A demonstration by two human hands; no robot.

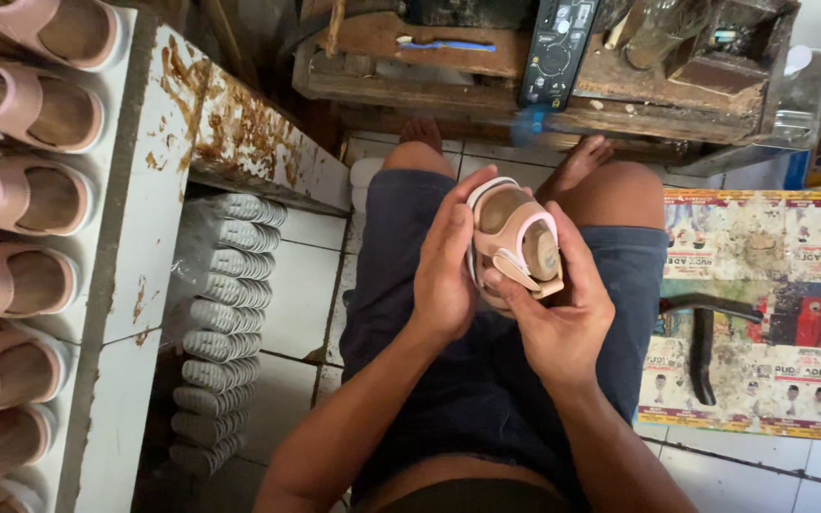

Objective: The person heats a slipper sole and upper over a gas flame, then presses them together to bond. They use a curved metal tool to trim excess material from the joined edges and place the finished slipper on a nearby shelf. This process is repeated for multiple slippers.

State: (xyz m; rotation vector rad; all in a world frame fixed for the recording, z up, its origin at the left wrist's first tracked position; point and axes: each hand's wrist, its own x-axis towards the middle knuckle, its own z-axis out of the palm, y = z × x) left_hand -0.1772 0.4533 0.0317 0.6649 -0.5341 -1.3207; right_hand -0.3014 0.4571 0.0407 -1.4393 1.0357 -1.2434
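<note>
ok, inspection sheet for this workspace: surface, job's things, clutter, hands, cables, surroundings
Surface: white tiled floor; printed paper mat at right.
Job's things: pink-strapped sandal held over the lap.
Clutter: dark hammer on the mat; stacked white soles at left.
Hands: left hand and right hand both grip the sandal.
Cables: nothing seen.
Surroundings: row of pink sandals on a stained white shelf; worn wooden bench ahead.

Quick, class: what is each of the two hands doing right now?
Left hand: closed around the side of the small pink sandal.
Right hand: closed on the same sandal from below, thumb pressing its strap.
</note>
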